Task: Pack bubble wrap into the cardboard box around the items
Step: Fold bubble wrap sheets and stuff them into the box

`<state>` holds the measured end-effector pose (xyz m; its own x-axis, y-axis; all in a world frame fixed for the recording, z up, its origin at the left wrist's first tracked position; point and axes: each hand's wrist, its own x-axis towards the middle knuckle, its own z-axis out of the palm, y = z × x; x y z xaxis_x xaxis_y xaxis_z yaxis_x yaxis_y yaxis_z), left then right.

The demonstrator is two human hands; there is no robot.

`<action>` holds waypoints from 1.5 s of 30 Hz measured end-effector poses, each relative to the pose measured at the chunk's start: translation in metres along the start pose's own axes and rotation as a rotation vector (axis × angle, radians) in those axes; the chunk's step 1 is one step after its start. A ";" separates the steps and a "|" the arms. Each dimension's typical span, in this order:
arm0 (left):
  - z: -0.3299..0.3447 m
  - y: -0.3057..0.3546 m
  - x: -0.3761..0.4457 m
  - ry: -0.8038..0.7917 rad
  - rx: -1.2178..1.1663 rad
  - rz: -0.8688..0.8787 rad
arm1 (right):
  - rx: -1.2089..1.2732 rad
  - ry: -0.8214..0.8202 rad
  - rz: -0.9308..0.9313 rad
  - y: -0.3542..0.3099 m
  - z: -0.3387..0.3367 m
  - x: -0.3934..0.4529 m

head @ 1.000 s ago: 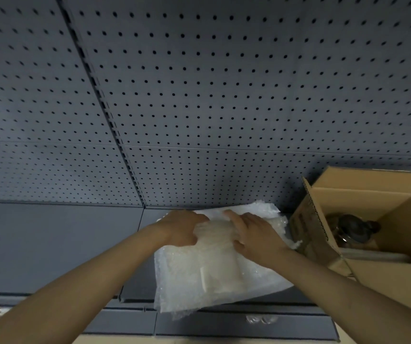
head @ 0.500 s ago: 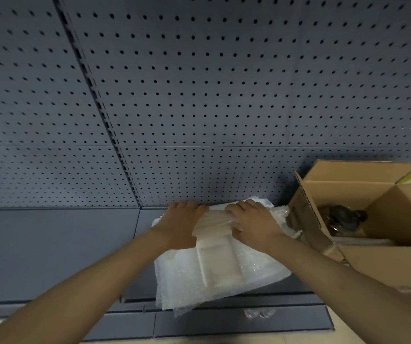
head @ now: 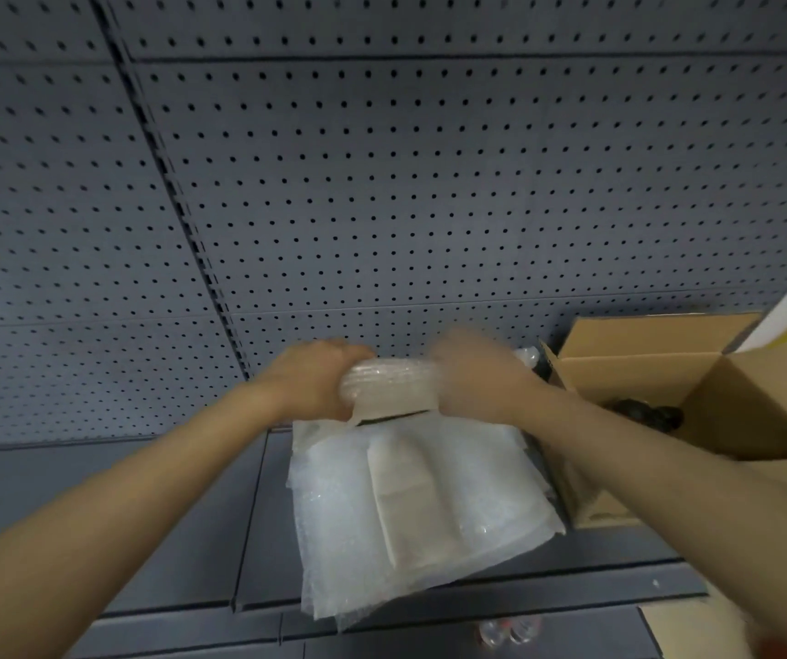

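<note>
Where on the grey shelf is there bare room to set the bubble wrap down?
Bare grey shelf lies left of the white bubble wrap stack. Right of the stack, the open brown cardboard box crowds it.

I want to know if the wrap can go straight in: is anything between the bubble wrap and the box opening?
Nothing visible: the open cardboard box sits right beside the bubble wrap held by both hands, flaps up.

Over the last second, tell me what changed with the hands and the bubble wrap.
Both hands, left hand and right hand, went from pressing flat on the bubble wrap to gripping its far edge, which is now rolled or bunched up off the stack; the right hand is blurred by motion. The stack underneath stayed on the grey surface, and the cardboard box remains open at the right with a dark item inside.
</note>
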<state>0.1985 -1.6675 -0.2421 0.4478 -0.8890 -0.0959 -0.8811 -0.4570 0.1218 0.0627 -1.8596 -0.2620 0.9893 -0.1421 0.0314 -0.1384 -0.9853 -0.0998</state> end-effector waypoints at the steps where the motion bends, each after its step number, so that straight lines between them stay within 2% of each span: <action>1: -0.011 0.004 0.003 0.023 0.015 0.012 | -0.024 0.004 0.005 0.003 -0.014 0.000; 7: -0.067 0.046 0.030 0.133 0.030 0.088 | -0.169 0.065 0.064 0.040 -0.090 -0.017; 11: -0.075 0.092 0.058 0.146 0.027 0.139 | -0.193 0.064 0.119 0.086 -0.112 -0.044; 18: -0.060 0.194 0.122 0.101 0.001 0.213 | -0.170 0.011 0.199 0.198 -0.106 -0.101; 26: -0.013 0.302 0.201 0.012 -0.004 0.167 | -0.081 -0.093 0.183 0.328 -0.070 -0.145; 33: 0.034 0.304 0.225 -0.006 0.047 0.085 | 0.002 -0.158 0.119 0.361 -0.033 -0.133; 36: 0.045 0.296 0.232 0.029 0.079 0.104 | 0.070 -0.144 0.104 0.367 -0.021 -0.119; 45: 0.074 0.288 0.257 0.084 0.063 0.177 | -0.010 -0.122 0.130 0.385 0.004 -0.111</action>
<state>0.0485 -2.0255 -0.3044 0.2940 -0.9558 0.0045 -0.9537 -0.2930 0.0676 -0.1006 -2.2226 -0.3078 0.9612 -0.2561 -0.1022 -0.2650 -0.9604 -0.0855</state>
